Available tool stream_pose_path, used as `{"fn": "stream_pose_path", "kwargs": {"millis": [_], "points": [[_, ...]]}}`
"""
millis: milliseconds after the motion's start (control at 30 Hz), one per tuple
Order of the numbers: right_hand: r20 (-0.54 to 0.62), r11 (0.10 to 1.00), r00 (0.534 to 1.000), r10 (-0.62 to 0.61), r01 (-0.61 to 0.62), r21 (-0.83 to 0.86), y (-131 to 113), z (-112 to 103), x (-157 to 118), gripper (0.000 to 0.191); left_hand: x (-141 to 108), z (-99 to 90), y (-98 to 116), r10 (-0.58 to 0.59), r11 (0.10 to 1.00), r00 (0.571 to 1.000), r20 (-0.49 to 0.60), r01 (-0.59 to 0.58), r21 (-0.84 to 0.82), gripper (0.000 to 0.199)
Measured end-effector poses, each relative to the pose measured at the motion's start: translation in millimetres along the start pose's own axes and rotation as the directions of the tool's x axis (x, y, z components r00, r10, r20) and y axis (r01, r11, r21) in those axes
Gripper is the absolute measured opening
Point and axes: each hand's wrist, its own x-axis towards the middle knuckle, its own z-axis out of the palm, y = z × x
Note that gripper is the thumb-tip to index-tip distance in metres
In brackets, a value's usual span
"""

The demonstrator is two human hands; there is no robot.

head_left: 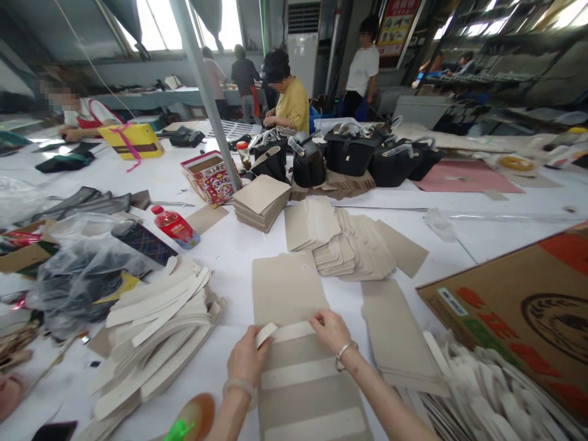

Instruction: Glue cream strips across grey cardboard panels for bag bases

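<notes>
A long grey-beige cardboard sheet (pixel 312 392) lies in front of me, with several pale strips across it. My left hand (pixel 247 361) is closed, pinching a short pale strip (pixel 266 334) that sticks up between thumb and fingers at the sheet's left edge. With thumb and fingertips together, my right hand (pixel 331 332) grips the right end of another pale strip (pixel 293 331), which lies flat across the sheet. Beyond my hands is a bare cardboard panel (pixel 287 285). Whether the left-hand strip joins the flat one I cannot tell.
Curved pale strips (pixel 160 331) are heaped at left, more strips (pixel 496 386) at right beside a printed carton (pixel 514 306). Cardboard stacks (pixel 261 199), a red-capped bottle (pixel 177 226), a metal post (pixel 206 92) and black handbags (pixel 349 153) stand farther back. Co-workers are beyond.
</notes>
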Motion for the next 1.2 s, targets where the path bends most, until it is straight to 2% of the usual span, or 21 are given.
{"fn": "stream_pose_path", "kwargs": {"millis": [67,167,233,267,333,467,567,700,833,967,1100,1200], "points": [[0.169,0.969,0.986,-0.009,-0.033,0.243,-15.4,8.8,-7.6,0.032,-7.6,-2.3,7.1,0.069,0.988,0.997,0.016,-0.066,-0.142,0.028],[0.412,0.812,0.908,-0.074,-0.185,0.554,-36.6,21.0,-20.7,0.038,-18.6,-5.3,19.7,0.171,0.914,0.983,0.065,-0.134,-0.383,0.034],[0.468,0.667,0.876,-0.119,-0.279,0.691,-44.0,25.4,-27.2,0.036,-23.7,-8.4,25.7,0.216,0.861,0.972,0.091,-0.146,-0.487,0.037],[0.462,0.627,0.878,-0.121,-0.294,0.722,-44.8,26.2,-29.0,0.035,-25.1,-10.2,26.8,0.237,0.84,0.965,0.107,-0.149,-0.522,0.037],[0.424,0.603,0.899,-0.11,-0.279,0.747,-39.7,24.7,-29.2,0.034,-25.7,-14.0,23.8,0.272,0.813,0.949,0.158,-0.139,-0.566,0.037],[0.344,0.673,0.935,-0.089,-0.198,0.713,-10.3,12.0,-19.5,0.032,-18.7,-19.0,-0.8,0.286,0.837,0.907,0.31,-0.079,-0.541,0.037],[0.33,0.722,0.943,-0.05,-0.194,0.664,14.0,-0.2,-7.7,0.033,-8.0,-21.4,-20.4,0.27,0.886,0.897,0.351,-0.088,-0.456,0.039],[0.249,0.805,0.969,-0.012,-0.138,0.577,30.5,-11.6,13.3,0.031,12.9,-24.5,-27.2,0.209,0.915,0.934,0.289,-0.083,-0.395,0.041],[0.107,0.902,0.994,-0.01,-0.037,0.429,30.3,-18.3,39.2,0.024,41.0,-23.3,-21.3,0.164,0.886,0.963,0.215,-0.048,-0.461,0.044],[0.046,0.936,0.999,0.015,-0.031,0.35,27.9,-21.5,63.4,0.019,69.8,-16.4,-20.4,0.128,0.876,0.975,0.183,-0.025,-0.482,0.047],[-0.042,0.967,0.999,0.009,0.002,0.255,28.9,-19.7,79.5,0.017,88.9,-10.2,-22.5,0.073,0.942,0.992,0.1,-0.036,-0.334,0.042],[-0.109,0.983,0.994,-0.006,0.026,0.181,29.7,-16.3,84.8,0.017,93.4,-10.4,-20.0,0.075,0.974,0.996,0.055,-0.062,-0.216,0.036]]}}
